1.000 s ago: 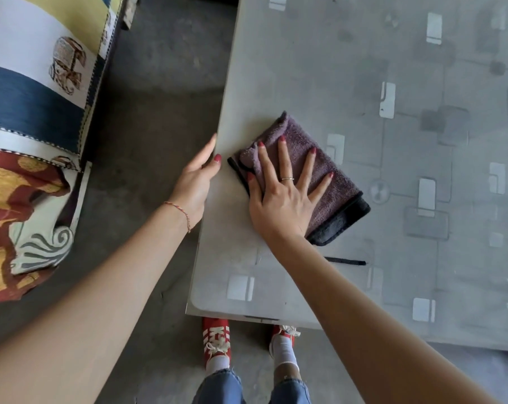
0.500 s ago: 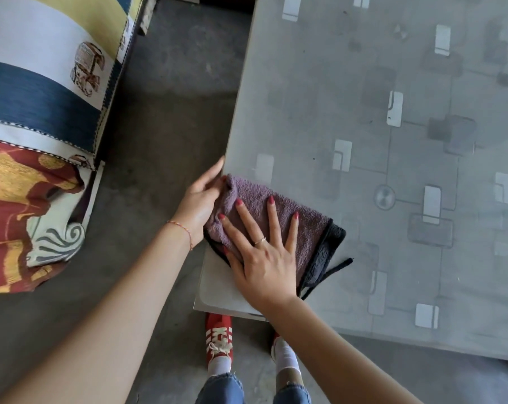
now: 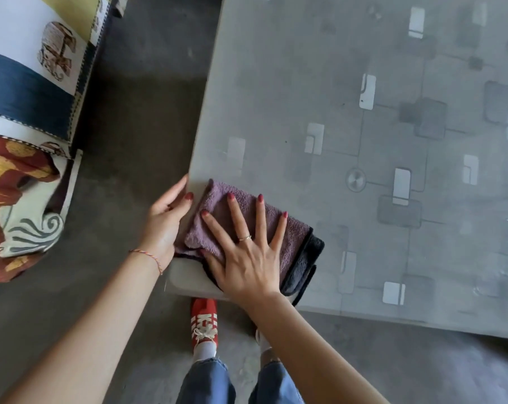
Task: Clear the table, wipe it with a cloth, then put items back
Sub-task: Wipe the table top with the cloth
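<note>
A folded purple cloth point(image 3: 296, 231) with a black underside lies at the near left corner of the grey patterned table point(image 3: 349, 126). My right hand point(image 3: 244, 252) lies flat on the cloth with fingers spread and straight, pressing it onto the tabletop. My left hand point(image 3: 165, 220) sits at the table's left edge beside the cloth, cupped against the edge, thumb touching the tabletop next to the cloth's left side. Its fingers below the edge are hidden.
A cushioned seat with a blue, white, yellow and red printed cover point(image 3: 25, 112) stands to the left across a strip of grey floor point(image 3: 136, 112). My red shoe point(image 3: 204, 322) and jeans show below the table's near edge.
My right hand has slid the cloth from further in on the table to the near left corner. My left hand moved along the edge toward me with it.
</note>
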